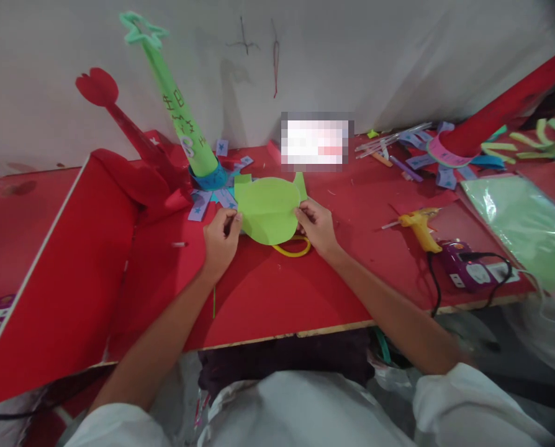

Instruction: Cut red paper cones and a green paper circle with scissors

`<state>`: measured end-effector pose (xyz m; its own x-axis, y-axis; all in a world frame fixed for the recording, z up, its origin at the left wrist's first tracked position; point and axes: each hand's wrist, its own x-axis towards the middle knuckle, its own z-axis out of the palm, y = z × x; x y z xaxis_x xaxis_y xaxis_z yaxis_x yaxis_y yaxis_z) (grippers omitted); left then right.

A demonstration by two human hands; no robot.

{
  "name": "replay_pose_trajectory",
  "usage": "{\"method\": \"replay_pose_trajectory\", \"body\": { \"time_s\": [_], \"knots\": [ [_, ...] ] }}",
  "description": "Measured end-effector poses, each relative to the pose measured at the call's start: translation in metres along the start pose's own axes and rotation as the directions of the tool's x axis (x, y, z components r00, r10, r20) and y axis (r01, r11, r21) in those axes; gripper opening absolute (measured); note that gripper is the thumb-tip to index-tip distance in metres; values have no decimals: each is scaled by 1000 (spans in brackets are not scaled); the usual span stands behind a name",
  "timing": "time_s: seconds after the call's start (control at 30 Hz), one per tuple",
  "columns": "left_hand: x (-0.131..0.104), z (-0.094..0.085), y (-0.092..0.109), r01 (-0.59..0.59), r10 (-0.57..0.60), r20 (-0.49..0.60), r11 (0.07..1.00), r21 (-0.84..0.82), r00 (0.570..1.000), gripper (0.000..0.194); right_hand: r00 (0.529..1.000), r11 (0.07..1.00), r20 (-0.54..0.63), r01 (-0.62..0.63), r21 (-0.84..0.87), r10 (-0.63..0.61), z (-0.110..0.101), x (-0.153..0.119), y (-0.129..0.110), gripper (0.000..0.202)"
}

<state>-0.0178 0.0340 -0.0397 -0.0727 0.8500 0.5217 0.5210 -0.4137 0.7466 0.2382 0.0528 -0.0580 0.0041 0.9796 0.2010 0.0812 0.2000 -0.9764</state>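
Observation:
A round piece of lime-green paper (269,208) is held between my two hands above the red tabletop, with a faint crease across its middle. My left hand (222,239) pinches its left edge, fingers curled. On the opposite edge, my right hand (318,226) grips the paper between thumb and fingers. Below the disc, yellow scissors (292,250) show only their handle; the paper hides the rest. More green paper (300,184) sticks out behind the disc. A thin green strip (214,301) lies below my left wrist.
Left of my hands stand a green paper cone (177,115), a red paper flower (97,87) and a red board (67,267). At right are a yellow glue gun (419,226), a purple power box (464,266) and wrapped green sheets (526,223). A blurred screen (315,143) leans behind.

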Motion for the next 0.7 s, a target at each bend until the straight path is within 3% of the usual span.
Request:
{"method": "replay_pose_trajectory", "body": {
  "time_s": [0.27,0.7],
  "knots": [
    [0,0,-2,-10,10,-2,1000,-7,1000,24,1000,1000,2,-3,16,2,0,-6,-9,64],
    [0,3,-7,19,-19,-9,1000,11,1000,26,999,999,28,-41,-9,41,-5,-5,-8,68]
  ]
}}
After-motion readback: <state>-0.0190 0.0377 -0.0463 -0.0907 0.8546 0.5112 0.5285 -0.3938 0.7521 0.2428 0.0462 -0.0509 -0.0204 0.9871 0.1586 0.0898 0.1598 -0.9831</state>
